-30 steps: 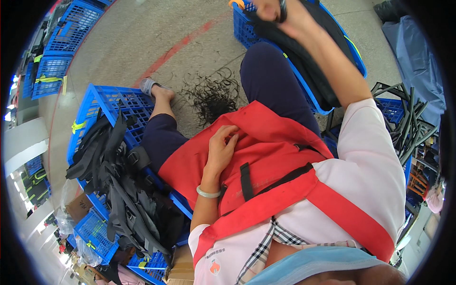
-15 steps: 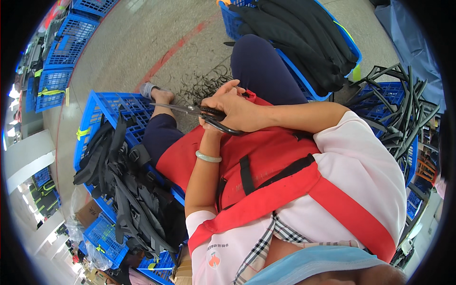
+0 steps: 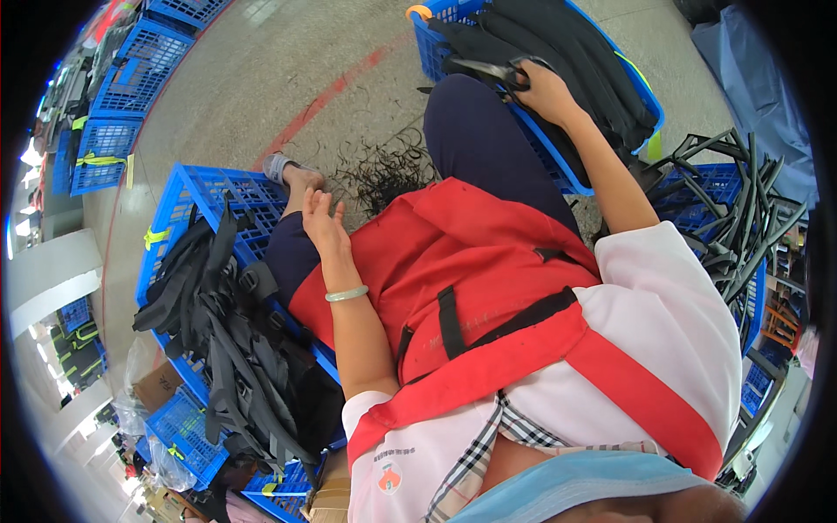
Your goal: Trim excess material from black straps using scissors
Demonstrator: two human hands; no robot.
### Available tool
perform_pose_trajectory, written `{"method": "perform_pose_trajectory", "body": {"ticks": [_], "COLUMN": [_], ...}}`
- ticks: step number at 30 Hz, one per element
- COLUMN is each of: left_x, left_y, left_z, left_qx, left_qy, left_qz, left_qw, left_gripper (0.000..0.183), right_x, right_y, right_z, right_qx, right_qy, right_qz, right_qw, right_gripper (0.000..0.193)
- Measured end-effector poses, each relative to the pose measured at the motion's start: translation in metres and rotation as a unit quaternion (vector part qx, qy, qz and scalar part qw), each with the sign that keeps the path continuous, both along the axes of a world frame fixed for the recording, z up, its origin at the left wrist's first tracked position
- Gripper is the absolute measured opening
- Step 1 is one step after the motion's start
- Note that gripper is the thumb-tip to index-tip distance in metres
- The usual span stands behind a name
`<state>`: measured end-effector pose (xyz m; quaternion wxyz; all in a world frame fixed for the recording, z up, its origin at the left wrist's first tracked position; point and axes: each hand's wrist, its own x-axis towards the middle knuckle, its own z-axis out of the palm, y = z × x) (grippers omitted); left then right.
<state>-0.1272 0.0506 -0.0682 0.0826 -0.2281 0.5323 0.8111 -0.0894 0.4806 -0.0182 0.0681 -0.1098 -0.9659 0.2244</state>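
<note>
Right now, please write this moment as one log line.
left hand: open, empty | right hand: holds scissors near blue basket | black scraps: on floor

Standing nearby, I see matt cloth in the wide red apron [image 3: 488, 253]. Beyond it, the slim pointed grey scissors [image 3: 488, 69] have smooth metal blades; left of it, the latticed rectangular blue crate [image 3: 240, 196] is slightly glossy plastic, the long dark-grey straps [image 3: 235, 362] matt fabric.
</note>
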Motion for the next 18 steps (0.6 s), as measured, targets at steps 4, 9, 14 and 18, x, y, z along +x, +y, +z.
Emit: {"method": "perform_pose_trajectory", "body": {"ticks": [4,9,14,18], "left_x": [0.002,0.013,0.017,0.015], "left_y": [0.014,0.027,0.028,0.042], "left_z": [-0.005,-0.009,-0.008,-0.009], "left_qx": [-0.084,-0.132,-0.151,-0.171], "left_qy": [-0.010,0.019,0.029,0.056], "left_qz": [-0.046,-0.155,-0.181,-0.221], "left_qw": [0.995,0.979,0.971,0.959], "left_gripper": [0.039,0.032,0.029,0.027], "right_x": [0.021,0.015,0.017,0.025], "right_y": [0.035,0.087,0.115,0.160], "right_z": [-0.032,0.000,0.023,-0.018], "right_qx": [0.018,-0.094,-0.146,-0.101], "right_qy": [-0.090,-0.012,-0.040,-0.007], "right_qz": [-0.023,-0.047,-0.070,-0.138], "right_qw": [0.996,0.994,0.986,0.985], "right_gripper": [0.024,0.021,0.021,0.025]}}
